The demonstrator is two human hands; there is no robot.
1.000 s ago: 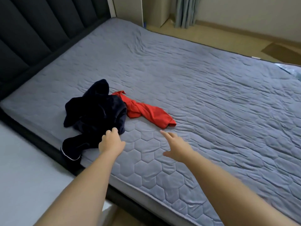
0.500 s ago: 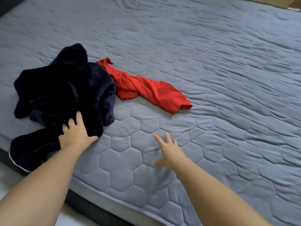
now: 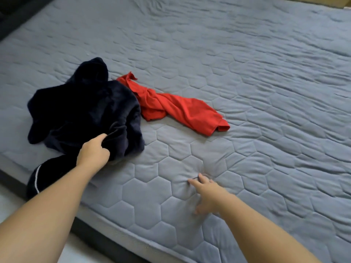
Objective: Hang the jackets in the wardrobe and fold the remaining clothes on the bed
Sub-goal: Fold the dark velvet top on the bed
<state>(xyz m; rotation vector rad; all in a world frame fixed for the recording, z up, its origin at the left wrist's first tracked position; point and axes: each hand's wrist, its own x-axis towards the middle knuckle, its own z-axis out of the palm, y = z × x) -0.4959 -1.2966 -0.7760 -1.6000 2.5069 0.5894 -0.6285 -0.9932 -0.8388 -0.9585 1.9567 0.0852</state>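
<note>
the left hand [image 3: 94,151] grips a fold of the dark navy jacket [image 3: 83,111], which lies crumpled near the front left edge of the grey quilted bed [image 3: 247,73]. the red garment [image 3: 180,111] lies twisted just beside it, touching. the right hand [image 3: 208,192] presses spread, straight fingers into the bed cover, holding nothing.
</note>
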